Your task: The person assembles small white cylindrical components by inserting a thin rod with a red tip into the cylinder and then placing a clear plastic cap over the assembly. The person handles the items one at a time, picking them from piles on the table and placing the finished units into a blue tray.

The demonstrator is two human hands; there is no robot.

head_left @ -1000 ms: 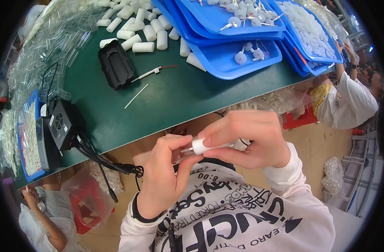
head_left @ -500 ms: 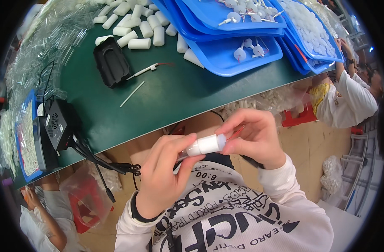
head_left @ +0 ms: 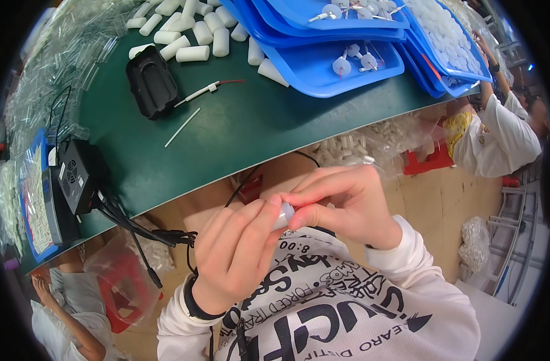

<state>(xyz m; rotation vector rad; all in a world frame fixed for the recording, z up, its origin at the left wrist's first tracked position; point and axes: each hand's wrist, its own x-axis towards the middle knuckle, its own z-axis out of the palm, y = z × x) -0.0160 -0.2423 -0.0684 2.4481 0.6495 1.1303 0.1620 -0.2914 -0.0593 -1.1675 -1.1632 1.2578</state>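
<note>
In front of my body, my left hand (head_left: 236, 249) is closed around a clear tube with a white cylinder inside; the fingers now hide most of it. A pale, translucent cap (head_left: 286, 212) shows at the tube's end. Against that cap, my right hand (head_left: 353, 207) pinches with thumb and forefinger. The red wires seen there earlier are hidden. On the green table lie a thin white stick (head_left: 183, 127) and a white stick-shaped piece with red wires (head_left: 199, 92), beside an open black case (head_left: 151, 84).
White foam-like cylinders (head_left: 192, 53) and a heap of clear tubes (head_left: 46, 78) cover the far left. Stacked blue trays (head_left: 329, 89) hold pale round discs with wires. A black fan-vented device (head_left: 81, 175) with cables stands at the left edge. Other people sit left and right.
My left fingers have slid along the tube toward the cap, covering the white cylinder. My right hand has shifted left, its fingertips closing onto the cap. The view has shifted slightly.
</note>
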